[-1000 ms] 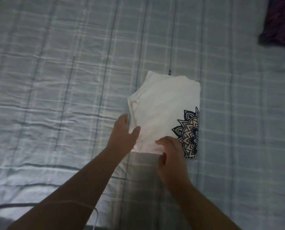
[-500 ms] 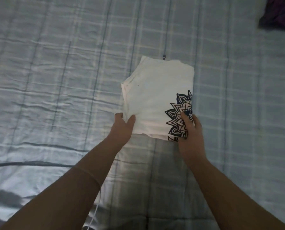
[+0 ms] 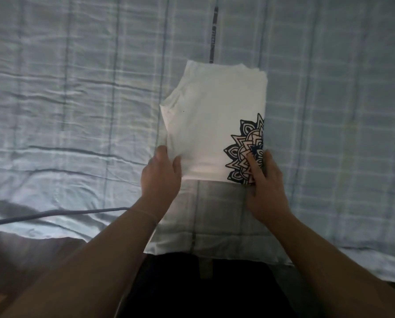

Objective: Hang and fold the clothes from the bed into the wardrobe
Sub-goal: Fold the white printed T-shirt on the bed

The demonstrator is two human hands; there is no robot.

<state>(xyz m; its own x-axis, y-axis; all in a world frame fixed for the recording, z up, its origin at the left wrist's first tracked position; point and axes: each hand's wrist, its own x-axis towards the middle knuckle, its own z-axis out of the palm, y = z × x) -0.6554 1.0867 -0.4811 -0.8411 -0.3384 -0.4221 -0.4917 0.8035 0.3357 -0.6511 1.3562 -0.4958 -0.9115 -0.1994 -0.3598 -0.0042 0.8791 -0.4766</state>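
Note:
A folded white T-shirt [image 3: 211, 115] with a dark mandala print on its right edge lies on the bed [image 3: 77, 92] in the middle of the view. My left hand [image 3: 160, 174] grips its near left corner, thumb on top. My right hand [image 3: 265, 177] holds its near right corner, thumb pressed on the print and fingers at the edge. The wardrobe is out of view.
The bed is covered by a pale blue checked sheet with wrinkles at the left. A thin grey cable [image 3: 54, 214] runs across the sheet at the lower left. The bed's near edge [image 3: 214, 258] lies just below my forearms, with dark floor beneath.
My right hand moved from the shirt's near middle to its near right corner. Both hands now hold the near corners. The view has shifted, so the dark garment at top right is out of frame.

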